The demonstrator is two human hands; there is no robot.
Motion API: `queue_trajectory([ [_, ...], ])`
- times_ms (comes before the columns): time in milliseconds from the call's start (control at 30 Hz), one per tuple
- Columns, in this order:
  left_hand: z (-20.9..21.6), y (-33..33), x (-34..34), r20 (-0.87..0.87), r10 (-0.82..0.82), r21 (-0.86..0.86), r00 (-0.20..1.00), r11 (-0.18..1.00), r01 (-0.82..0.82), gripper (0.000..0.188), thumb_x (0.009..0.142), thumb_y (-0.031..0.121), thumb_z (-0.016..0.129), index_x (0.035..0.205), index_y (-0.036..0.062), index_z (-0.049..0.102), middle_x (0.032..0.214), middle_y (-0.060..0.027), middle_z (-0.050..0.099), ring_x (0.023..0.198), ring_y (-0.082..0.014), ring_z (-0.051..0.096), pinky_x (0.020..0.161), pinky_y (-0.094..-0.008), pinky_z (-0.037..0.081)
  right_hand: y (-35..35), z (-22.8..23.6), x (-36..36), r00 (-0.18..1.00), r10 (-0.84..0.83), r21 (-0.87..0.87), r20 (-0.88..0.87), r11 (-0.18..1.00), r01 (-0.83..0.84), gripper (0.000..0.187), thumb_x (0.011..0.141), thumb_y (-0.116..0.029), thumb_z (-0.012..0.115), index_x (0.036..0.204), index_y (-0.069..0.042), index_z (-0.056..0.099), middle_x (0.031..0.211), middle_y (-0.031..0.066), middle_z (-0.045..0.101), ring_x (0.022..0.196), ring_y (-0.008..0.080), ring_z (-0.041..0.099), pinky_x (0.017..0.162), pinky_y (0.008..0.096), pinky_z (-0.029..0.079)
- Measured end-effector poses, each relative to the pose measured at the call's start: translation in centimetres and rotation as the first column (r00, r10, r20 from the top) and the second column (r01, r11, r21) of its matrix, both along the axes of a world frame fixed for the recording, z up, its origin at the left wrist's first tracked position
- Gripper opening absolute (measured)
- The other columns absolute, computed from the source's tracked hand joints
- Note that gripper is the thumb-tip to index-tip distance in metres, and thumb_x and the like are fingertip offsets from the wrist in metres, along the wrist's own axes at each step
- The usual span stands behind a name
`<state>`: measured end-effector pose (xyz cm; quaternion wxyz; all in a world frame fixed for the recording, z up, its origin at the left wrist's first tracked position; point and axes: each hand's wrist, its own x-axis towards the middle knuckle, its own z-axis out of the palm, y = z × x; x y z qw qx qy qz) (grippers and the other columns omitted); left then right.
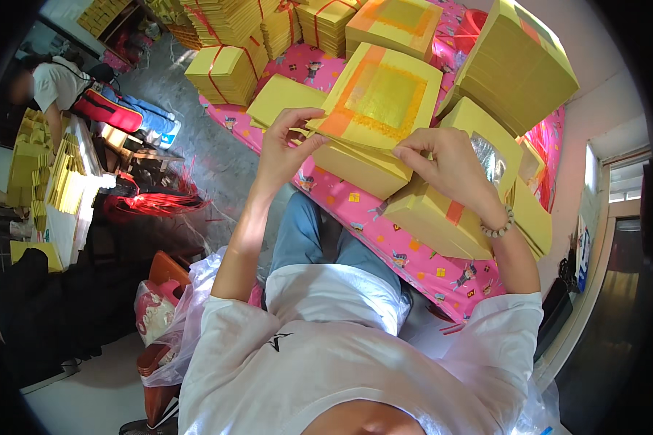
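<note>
A stack of yellow joss paper [363, 168] stands before me on a pink patterned cloth. Its top sheet [374, 94] bears a shiny gold foil square and an orange band. At this sheet's near left corner, my left hand [292, 145] pinches the edge between thumb and curled fingers. My right hand [446, 163], with a beaded bracelet [498, 226] on the wrist, pinches the near right corner. The near edge looks slightly raised from the stack. A few plain yellow sheets [283, 100] lie partly under the stack's left side.
More yellow stacks [228, 72], some tied with red string, line the far side. A tall stack [515, 69] leans at the right, above another stack [435, 217]. Across the grey floor [218, 156], another person [58, 83] bends over a table of yellow paper. A plastic bag [189, 319] sits at left.
</note>
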<state>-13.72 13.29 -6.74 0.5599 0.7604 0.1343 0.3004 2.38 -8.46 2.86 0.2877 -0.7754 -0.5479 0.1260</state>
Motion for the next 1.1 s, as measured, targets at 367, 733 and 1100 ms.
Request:
queue_trajectory([
  [367,0.1,0.1,-0.1,-0.035,-0.008,-0.010,0.999,1.000,0.008,0.040,0.073,0.012,0.079,0.110,0.0092,0.064,0.107,-0.0007,0.060,0.090,-0.0113,0.055,0.070,-0.0230,0.047,0.2,-0.2,0.0,1.000,0.014,0.063,0.004,0.998,-0.015,0.024,0.080,-0.021,0.064,0.070,0.001,0.066,0.059,0.0183,0.057,0.053,0.0340,0.056,0.052,0.0386,0.044],
  [733,6.7,-2.3,1.3,-0.050,0.066,0.809,0.997,0.588,0.002,0.045,0.067,0.025,0.080,0.107,0.0148,0.064,0.113,-0.0053,0.057,0.108,-0.0249,0.050,0.095,-0.0415,0.035,-0.1,0.5,0.4,0.994,-0.038,0.035,-0.105,0.999,0.042,0.026,0.080,-0.023,0.066,0.073,0.002,0.067,0.059,0.0172,0.059,0.053,0.0328,0.058,0.054,0.0370,0.046],
  [1100,6.6,-0.9,3.5,0.098,0.006,0.089,0.995,0.996,-0.014,0.014,0.088,0.011,0.063,0.101,0.0064,0.064,0.098,-0.0039,0.067,0.095,-0.0127,0.061,0.087,-0.0303,0.044,-0.4,1.3,3.1,0.906,-0.191,0.270,-0.377,0.913,0.305,0.073,0.075,-0.031,0.078,0.132,-0.003,0.041,0.138,0.0149,0.041,0.121,0.0267,0.046,0.094,0.0375,0.043],
])
